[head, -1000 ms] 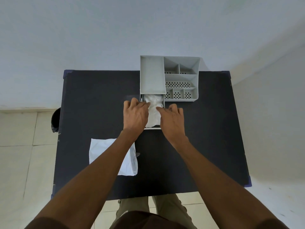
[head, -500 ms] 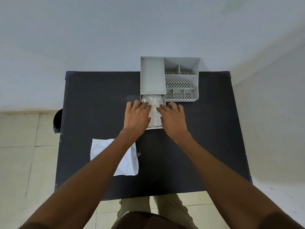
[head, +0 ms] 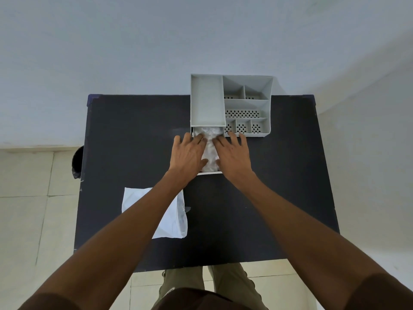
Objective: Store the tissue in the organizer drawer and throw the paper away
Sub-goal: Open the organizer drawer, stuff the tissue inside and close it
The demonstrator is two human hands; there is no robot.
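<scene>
A grey organizer (head: 245, 104) stands at the far edge of the black table (head: 134, 135). Its drawer (head: 210, 172) is pulled out toward me on the left side. White crumpled tissue (head: 210, 148) lies inside the drawer. My left hand (head: 187, 154) lies flat over the drawer's left side, fingers spread and pressing on the tissue. My right hand (head: 233, 155) lies flat over the right side, fingertips on the tissue. A white sheet of paper (head: 172, 218) lies flat on the table near left, partly under my left forearm.
A dark bin (head: 77, 162) shows on the floor just past the table's left edge. A pale wall rises behind the table. Tiled floor lies to the left and in front, and my legs show below the near edge.
Both hands have flattened and spread their fingers over the tissue, pressing it lower into the drawer. The drawer, the organizer and the paper have stayed in place.
</scene>
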